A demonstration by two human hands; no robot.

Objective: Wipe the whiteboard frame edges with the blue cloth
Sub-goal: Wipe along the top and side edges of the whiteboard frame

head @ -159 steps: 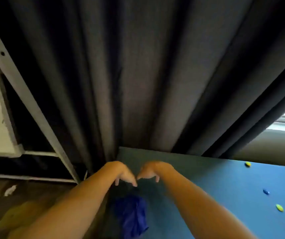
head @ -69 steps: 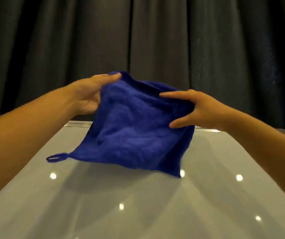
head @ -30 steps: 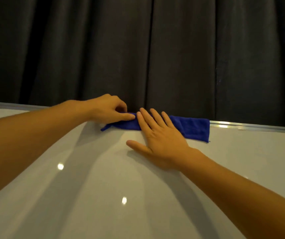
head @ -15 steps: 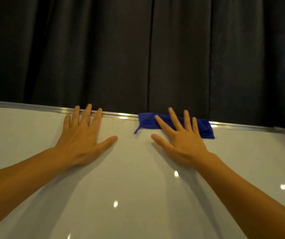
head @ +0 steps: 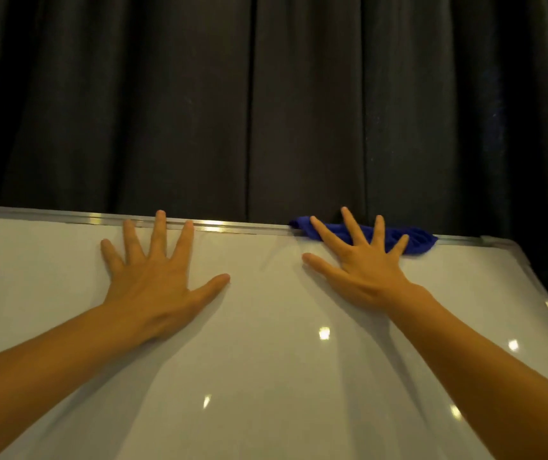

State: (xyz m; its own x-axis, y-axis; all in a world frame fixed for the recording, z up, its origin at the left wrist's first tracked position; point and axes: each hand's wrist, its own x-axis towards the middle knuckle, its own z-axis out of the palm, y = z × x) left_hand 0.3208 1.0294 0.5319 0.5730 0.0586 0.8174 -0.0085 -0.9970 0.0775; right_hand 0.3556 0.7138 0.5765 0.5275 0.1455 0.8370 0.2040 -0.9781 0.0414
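A large whiteboard (head: 266, 343) fills the lower view, with its silver top frame edge (head: 232, 227) running across. The folded blue cloth (head: 415, 240) lies on that edge near the top right corner. My right hand (head: 362, 263) presses flat on the cloth, fingers spread, covering its left and middle part. My left hand (head: 156, 277) lies flat on the bare board, fingers spread, fingertips touching the frame edge, holding nothing.
Dark grey curtains (head: 266, 111) hang right behind the board. The board's right frame edge (head: 537, 287) slants down at the far right, meeting the top edge at a corner (head: 498, 240).
My right hand has slid the cloth to the right along the top frame edge, closer to the corner. My left hand stays flat on the board, fingers spread wider.
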